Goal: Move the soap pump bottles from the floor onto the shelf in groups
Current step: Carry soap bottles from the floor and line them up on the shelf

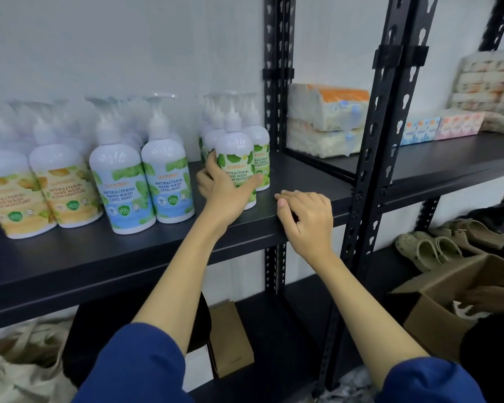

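Your left hand (227,193) has its grip wrapped round the front green bottle (235,167), fingers across the label, bottle upright w/ its base on the shelf (128,257). Your right hand (306,219) rests on the shelf's front edge, fingers loosely curled, holding nothing.

Where things are: green group (245,141) sits at the right end of the shelf, just beside the black post (274,112); blue pair (141,181) in the middle, yellow ones (38,193) at left, blurred. All upright, grouped by colour.

Step in hand, as I read it: seating or squaring this green bottle against the rest of its group. Floor stock isn't visible, so can't tell how many are left.

Next move calls for: let go gently so the bottle doesn't tip; pumps make them top-heavy, probably. Keep a gap from the blue pair so groups stay distinct. Then reach down for more, if any remain.
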Demonstrator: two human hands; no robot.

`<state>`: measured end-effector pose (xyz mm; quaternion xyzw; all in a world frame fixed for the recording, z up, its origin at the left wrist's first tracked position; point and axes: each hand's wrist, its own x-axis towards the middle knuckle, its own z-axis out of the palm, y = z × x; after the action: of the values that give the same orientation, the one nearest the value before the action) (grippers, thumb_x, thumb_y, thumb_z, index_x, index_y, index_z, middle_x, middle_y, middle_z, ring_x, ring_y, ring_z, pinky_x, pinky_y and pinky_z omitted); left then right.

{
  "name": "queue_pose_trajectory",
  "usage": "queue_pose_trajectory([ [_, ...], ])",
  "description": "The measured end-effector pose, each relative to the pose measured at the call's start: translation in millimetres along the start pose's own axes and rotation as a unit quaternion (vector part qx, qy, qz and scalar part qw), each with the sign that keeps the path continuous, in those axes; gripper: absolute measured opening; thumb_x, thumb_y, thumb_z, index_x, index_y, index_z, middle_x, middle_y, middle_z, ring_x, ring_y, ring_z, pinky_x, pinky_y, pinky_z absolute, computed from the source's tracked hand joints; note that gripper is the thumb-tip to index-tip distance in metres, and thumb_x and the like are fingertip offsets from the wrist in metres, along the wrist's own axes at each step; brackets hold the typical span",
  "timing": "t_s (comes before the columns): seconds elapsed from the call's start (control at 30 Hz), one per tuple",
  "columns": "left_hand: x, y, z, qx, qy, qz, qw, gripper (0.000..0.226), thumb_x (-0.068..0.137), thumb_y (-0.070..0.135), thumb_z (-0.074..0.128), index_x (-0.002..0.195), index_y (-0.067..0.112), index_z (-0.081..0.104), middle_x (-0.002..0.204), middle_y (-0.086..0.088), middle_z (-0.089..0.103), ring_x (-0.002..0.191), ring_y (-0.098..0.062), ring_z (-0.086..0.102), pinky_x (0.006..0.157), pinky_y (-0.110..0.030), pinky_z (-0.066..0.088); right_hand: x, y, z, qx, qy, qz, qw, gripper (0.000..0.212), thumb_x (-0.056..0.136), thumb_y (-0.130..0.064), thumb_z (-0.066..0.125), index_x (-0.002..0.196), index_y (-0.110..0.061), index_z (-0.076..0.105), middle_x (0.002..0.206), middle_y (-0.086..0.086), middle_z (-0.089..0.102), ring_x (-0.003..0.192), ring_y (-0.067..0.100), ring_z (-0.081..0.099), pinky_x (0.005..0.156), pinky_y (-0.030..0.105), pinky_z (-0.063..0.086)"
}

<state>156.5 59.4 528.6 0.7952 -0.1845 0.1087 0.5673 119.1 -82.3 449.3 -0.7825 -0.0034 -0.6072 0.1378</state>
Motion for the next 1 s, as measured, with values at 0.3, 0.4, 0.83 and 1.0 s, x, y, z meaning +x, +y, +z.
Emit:
queue_pose_trajectory([
  [0.3,0.1,-3.4,4.1,-0.004,-0.003,0.088,0.996,0.086,0.065,0.017,0.084,0.135,0.019,0.033,0.131,-0.003,0.050,0.117,-0.018,0.053,0.100,-0.041,0.046,6.3,16.4,-14.2,-0.012,-0.037,-0.033,0.999,0.037,0.093,-0.033,0.044,0.089,-0.013,0.076,0.093,-0.002,0.074,0.092,0.016,0.067,0.082,0.024,0.036],
  [0.4,0.2,0.9,15.4,0.005,0.007,0.107,0.994,0.085,0.065,0.020,0.085,0.133,0.017,0.035,0.128,-0.004,0.050,0.116,-0.020,0.052,0.098,-0.041,0.046,5.3,29.4,-19.3,-0.022,-0.040,-0.024,0.999,0.038,0.094,-0.033,0.044,0.092,-0.010,0.074,0.096,0.000,0.073,0.096,0.019,0.066,0.086,0.024,0.036],
  [0.83,1.3,9.3,23.2,-0.021,0.003,0.069,0.997,0.075,0.066,0.020,0.084,0.130,0.019,0.044,0.112,0.006,0.056,0.101,-0.008,0.056,0.084,-0.019,0.044,-2.3,32.6,-7.7,-0.002,0.014,-0.008,1.000,0.035,0.093,-0.029,0.046,0.090,-0.007,0.073,0.094,0.004,0.072,0.091,0.019,0.063,0.087,0.025,0.035],
  [1.0,-1.0,10.5,30.0,-0.016,0.028,0.081,0.996,0.053,0.071,0.023,0.077,0.119,0.018,0.055,0.101,0.010,0.061,0.094,-0.007,0.060,0.085,-0.023,0.050,-3.0,33.1,-5.3,0.002,0.027,-0.008,1.000,0.036,0.093,-0.028,0.046,0.089,-0.006,0.073,0.092,0.005,0.072,0.090,0.020,0.063,0.086,0.026,0.035],
])
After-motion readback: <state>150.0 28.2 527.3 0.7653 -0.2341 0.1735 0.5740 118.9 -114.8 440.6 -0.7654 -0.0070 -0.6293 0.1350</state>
